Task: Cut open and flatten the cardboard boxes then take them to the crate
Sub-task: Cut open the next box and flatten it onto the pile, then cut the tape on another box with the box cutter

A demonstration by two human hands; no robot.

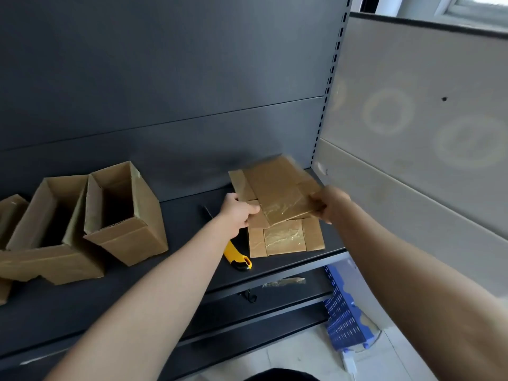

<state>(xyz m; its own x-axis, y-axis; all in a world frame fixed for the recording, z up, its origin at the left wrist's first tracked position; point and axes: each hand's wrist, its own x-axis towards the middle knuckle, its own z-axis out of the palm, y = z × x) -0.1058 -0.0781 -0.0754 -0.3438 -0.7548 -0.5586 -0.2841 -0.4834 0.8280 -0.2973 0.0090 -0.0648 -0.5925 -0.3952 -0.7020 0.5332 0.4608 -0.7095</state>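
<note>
Centre frame: left hand (242, 213) and right hand (331, 204) pinched flattened box (277, 188) by its edges, above second flat box (286, 239); cutter (237, 257) just left.

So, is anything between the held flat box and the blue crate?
Only the shelf edge: the flat box is held above it, and the crate stands on the floor below. Nothing else visible.

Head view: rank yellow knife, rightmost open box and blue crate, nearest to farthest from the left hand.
1. yellow knife, just under the left hand.
2. rightmost open box, to its left.
3. blue crate, on the floor, right.
</note>
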